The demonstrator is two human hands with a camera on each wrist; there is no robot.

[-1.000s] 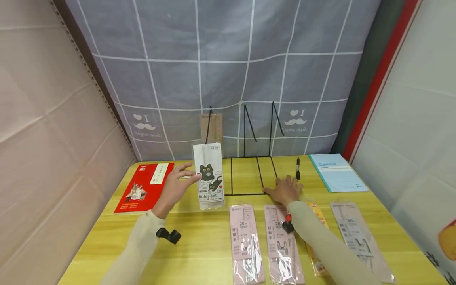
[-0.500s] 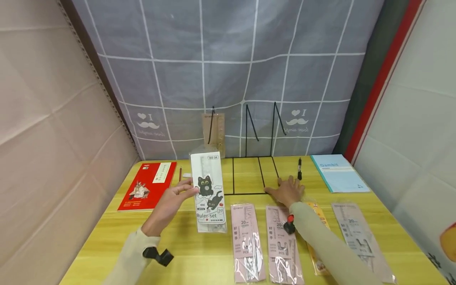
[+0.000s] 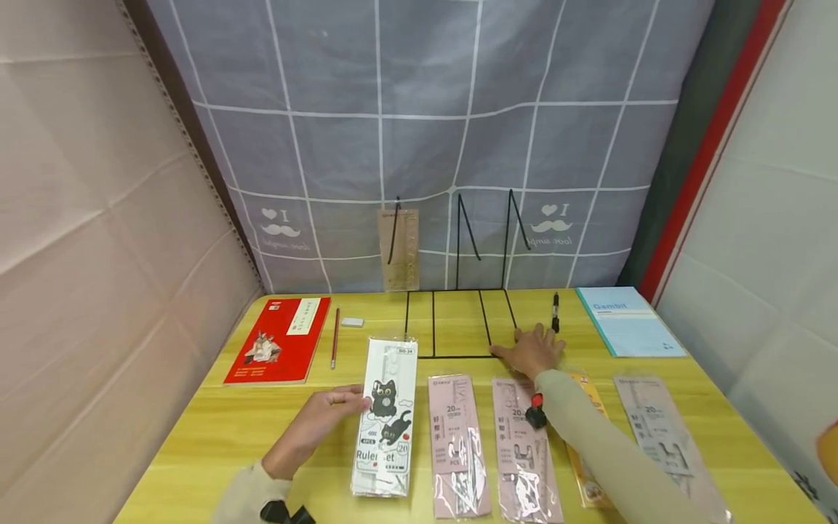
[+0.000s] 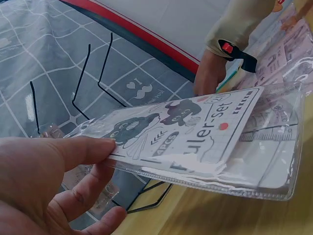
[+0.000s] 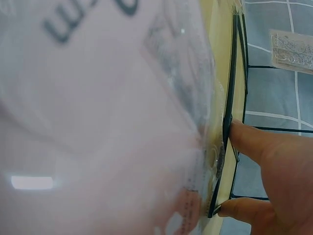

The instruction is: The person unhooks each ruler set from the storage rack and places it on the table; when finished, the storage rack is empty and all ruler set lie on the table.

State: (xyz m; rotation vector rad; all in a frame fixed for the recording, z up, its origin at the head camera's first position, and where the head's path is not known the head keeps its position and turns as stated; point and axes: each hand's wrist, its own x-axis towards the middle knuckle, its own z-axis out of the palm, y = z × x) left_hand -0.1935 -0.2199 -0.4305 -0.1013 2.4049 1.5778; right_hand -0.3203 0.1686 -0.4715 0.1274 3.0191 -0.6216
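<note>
My left hand (image 3: 321, 418) pinches the left edge of a ruler set packet (image 3: 386, 422), white with black cats in clear plastic. In the left wrist view the thumb lies on top of the packet with fingers beneath it. At the black wire display rack (image 3: 452, 356), my right hand (image 3: 533, 351) rests with spread fingers on the front right corner of the base. The right wrist view has its thumb (image 5: 249, 139) and a fingertip touching the wire. A clear ruler packet (image 3: 401, 251) hangs on the rack's left hook; the two hooks to its right hold nothing.
Two pink ruler packets (image 3: 458, 444) lie in front of the rack. A yellow packet (image 3: 589, 473), partly under the right forearm, and a greyish one (image 3: 668, 437) lie rightward. A red book (image 3: 278, 338), pencil (image 3: 336, 338) and eraser (image 3: 352, 322) are left; a pen (image 3: 555, 313) and blue notebook (image 3: 628, 320) right.
My left hand has drawn the cat ruler packet off the front of the left hook, down and toward me. The pencil and eraser are now uncovered. My right hand has stayed at the rack.
</note>
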